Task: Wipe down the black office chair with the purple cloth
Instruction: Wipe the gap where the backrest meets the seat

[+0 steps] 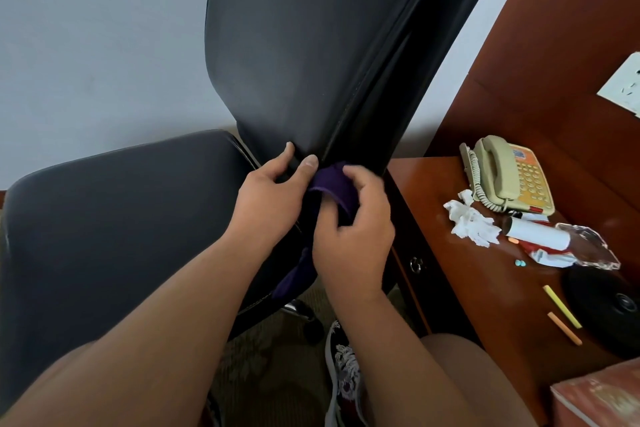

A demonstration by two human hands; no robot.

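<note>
The black office chair fills the middle of the view, its tall backrest rising ahead and its seat spreading to the left. My left hand grips the lower edge of the backrest, with thumb and fingers curled over it. My right hand holds the purple cloth bunched against the bottom of the backrest, right beside the left hand. A loose end of the cloth hangs down below my hands.
A reddish wooden desk stands close on the right with a beige telephone, crumpled tissue, a clear glass object, two chalk sticks and a black round object. Patterned carpet and my shoe lie below. A pale wall is behind.
</note>
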